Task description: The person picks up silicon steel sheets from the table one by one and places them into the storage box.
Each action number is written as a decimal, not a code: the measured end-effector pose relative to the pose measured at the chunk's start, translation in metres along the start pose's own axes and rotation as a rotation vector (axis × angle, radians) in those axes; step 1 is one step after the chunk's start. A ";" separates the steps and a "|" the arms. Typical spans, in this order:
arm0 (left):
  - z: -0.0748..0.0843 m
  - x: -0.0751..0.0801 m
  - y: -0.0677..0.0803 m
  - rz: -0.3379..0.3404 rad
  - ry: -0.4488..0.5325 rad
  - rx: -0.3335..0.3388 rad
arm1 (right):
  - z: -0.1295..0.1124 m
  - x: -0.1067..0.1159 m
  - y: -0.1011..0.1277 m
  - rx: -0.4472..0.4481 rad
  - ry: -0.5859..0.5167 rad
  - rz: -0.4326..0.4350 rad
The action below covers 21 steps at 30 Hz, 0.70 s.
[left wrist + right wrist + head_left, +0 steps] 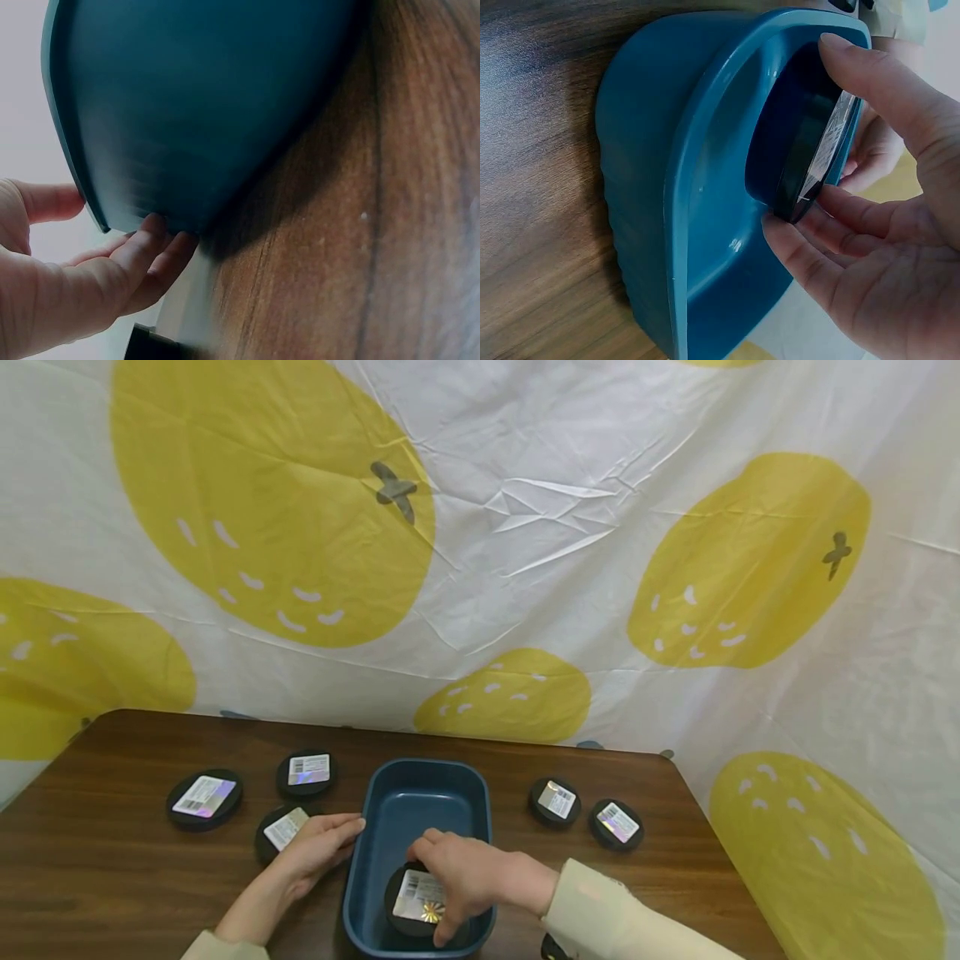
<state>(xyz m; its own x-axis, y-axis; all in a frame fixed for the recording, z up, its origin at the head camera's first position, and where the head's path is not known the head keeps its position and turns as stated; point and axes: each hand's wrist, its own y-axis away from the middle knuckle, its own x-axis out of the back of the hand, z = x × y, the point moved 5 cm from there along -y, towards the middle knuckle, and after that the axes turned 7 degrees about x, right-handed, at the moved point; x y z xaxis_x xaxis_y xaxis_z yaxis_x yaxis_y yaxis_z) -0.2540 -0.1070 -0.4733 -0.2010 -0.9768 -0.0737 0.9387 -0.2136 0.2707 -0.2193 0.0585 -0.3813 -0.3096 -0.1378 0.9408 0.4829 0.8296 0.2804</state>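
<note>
A deep blue rectangular tray (352,868) stands on the wooden table. My right hand (468,872) grips a black round container (405,914) inside its near end, thumb and fingers around the edge. In the right wrist view, the container (799,169) is tilted, its white barcode label partly visible. My left hand (318,852) touches the tray's left side. In the left wrist view, the thumb is at the rim and the fingertips (154,223) rest against the outer wall. Just beside the left hand lies another black labelled container (272,839), partly covered by it.
Two similar black containers, one at the far left (204,800) and one behind (303,774), lie left of the tray. On its right are two more, a nearer-to-tray one (555,802) and an outer one (616,825). A lemon-print cloth (525,568) hangs behind the table (112,868).
</note>
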 end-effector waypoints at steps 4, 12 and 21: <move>0.000 0.000 0.000 -0.005 0.001 0.002 | 0.000 -0.002 0.000 -0.008 -0.008 -0.016; 0.002 0.000 0.002 0.004 0.007 0.008 | -0.001 -0.005 -0.003 -0.004 0.006 -0.031; 0.001 0.000 0.002 0.003 0.014 0.008 | 0.000 -0.010 -0.006 0.020 0.017 -0.062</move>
<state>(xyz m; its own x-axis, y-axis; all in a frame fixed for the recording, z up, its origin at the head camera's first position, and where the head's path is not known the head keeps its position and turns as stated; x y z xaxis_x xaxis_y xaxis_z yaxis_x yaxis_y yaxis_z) -0.2522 -0.1071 -0.4722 -0.1941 -0.9772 -0.0858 0.9371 -0.2106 0.2786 -0.2192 0.0549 -0.3920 -0.3248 -0.1983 0.9247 0.4467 0.8297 0.3348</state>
